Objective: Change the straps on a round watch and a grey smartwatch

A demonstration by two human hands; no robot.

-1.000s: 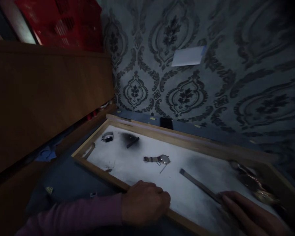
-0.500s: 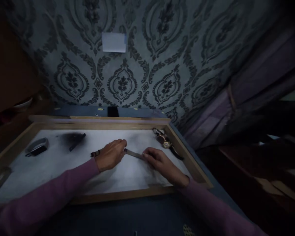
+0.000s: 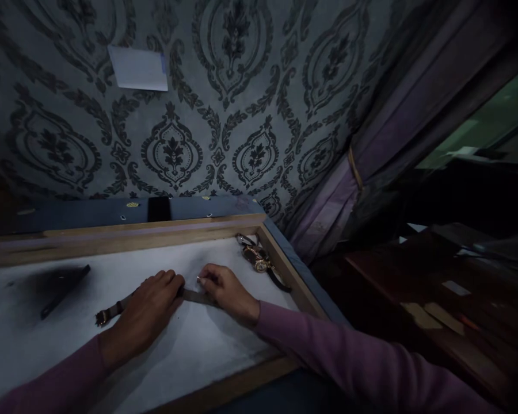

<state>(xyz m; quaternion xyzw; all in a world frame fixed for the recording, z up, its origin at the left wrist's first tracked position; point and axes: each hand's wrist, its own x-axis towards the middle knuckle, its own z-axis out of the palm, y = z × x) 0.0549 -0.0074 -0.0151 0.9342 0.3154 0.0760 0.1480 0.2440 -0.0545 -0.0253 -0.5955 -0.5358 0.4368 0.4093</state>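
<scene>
My left hand [image 3: 149, 310] is closed over a strap that looks like a wristwatch's, pressing it on the white-lined tray floor. A brown stretch with a dark gold end [image 3: 106, 315] sticks out on its left. To its right, a flat grey strap length [image 3: 196, 297] runs under my right hand [image 3: 231, 293]. The fingertips of that hand pinch a tiny shiny piece [image 3: 198, 279], too small to name, just above the strap. Several wristwatches [image 3: 261, 264] lie bunched in the tray's right back corner, one with a gold case.
A wooden-rimmed tray [image 3: 280, 264] surrounds the work, on a blue cloth [image 3: 289, 247]. A slim black object [image 3: 64, 292] lies at left inside it. Behind the rim rests a flat black item [image 3: 159, 209]. The patterned wall and a purple curtain [image 3: 328, 213] stand beyond.
The view has swung right. My right hand has come closer to my left and now pinches a small shiny piece; earlier its fingers were at the strap's right end. My left hand stays on the strap.
</scene>
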